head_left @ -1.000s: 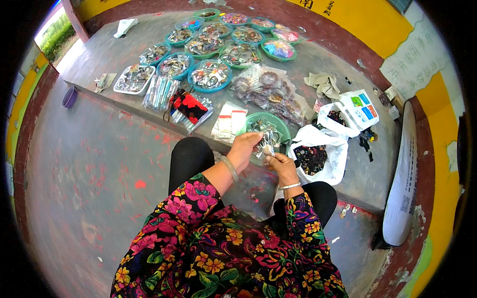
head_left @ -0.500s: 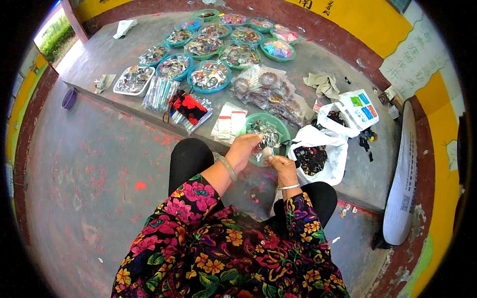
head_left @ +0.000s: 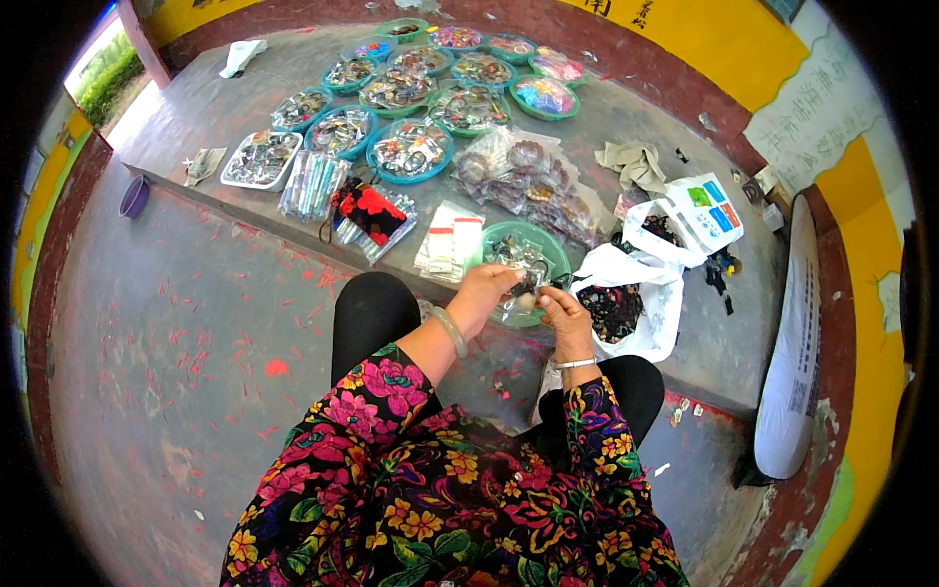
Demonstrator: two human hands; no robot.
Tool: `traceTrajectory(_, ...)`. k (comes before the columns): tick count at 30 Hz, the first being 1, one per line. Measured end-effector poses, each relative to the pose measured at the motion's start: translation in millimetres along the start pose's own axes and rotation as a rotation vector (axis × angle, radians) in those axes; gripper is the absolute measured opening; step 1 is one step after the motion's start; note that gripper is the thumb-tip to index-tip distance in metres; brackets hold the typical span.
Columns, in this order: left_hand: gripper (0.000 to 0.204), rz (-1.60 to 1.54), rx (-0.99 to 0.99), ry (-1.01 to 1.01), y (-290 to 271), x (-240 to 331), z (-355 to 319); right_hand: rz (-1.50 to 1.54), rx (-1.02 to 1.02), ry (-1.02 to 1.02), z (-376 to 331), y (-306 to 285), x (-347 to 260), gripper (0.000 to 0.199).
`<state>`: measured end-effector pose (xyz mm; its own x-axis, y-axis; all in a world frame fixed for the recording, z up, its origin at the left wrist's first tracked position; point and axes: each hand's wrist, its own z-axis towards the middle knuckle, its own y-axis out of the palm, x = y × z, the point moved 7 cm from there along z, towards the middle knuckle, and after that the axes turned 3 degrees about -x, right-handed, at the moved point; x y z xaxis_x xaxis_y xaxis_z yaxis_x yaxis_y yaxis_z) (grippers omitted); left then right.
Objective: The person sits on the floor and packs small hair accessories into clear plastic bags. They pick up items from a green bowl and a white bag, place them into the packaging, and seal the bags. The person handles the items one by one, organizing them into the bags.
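Observation:
Over a green basin (head_left: 564,256) my left hand (head_left: 481,296) pinches a small dark item with a pale round piece (head_left: 525,301), which might be a hair tie. Clear wrapping seems to lie about it, but its edges are hard to tell. My right hand (head_left: 567,318) is just to the right, thumb and fingertips drawn together; what they grip is too small to make out. Inside the basin are small clear packets (head_left: 518,248). At its right stands an open white plastic bag (head_left: 662,323) full of dark pieces with coloured bits (head_left: 611,311).
Beyond my hands, on the raised ledge, lie flat white packets (head_left: 452,242), a red-and-black pouch (head_left: 372,212), bundled clear packs (head_left: 315,186) and a pile of bagged brown items (head_left: 533,176). Several packet-filled basins (head_left: 411,149) stand farther back. A second white bag (head_left: 702,210) lies right.
My right hand has moved slightly right and down, away from the left. The dark item with the pale piece now shows at my left fingertips.

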<state>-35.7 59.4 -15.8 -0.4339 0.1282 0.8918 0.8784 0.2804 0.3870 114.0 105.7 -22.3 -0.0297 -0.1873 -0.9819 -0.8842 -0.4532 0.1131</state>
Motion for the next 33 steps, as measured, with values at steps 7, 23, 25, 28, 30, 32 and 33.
traceTrajectory(7, 0.017, 0.153, -0.102, -0.020, 17, -11, -4, 0.095, 0.044, -0.099, -2, -5, -10, 0.011)
traceTrajectory(23, 0.018, 0.023, -0.034, -0.139, 7, -11, -7, 0.063, 0.021, 0.126, 0, -6, 11, 0.019)
traceTrajectory(25, 0.019, 0.018, 0.004, -0.132, 1, -19, -4, -0.034, -0.117, 0.166, -4, 3, 15, 0.019)
traceTrajectory(28, 0.019, 0.099, 0.076, -0.111, -3, -16, -6, -0.037, -0.255, 0.284, -9, 17, 27, 0.018)
traceTrajectory(30, 0.020, 0.083, 0.098, -0.122, -7, -20, -6, 0.030, -0.337, 0.354, -11, 21, 43, 0.014)
traceTrajectory(32, 0.019, 0.066, 0.105, -0.143, -12, -21, -7, 0.031, -0.291, 0.397, -13, 17, 45, 0.011)
traceTrajectory(33, 0.019, 0.057, 0.101, -0.157, -14, -19, -9, 0.030, -0.270, 0.420, -14, 18, 43, 0.010)
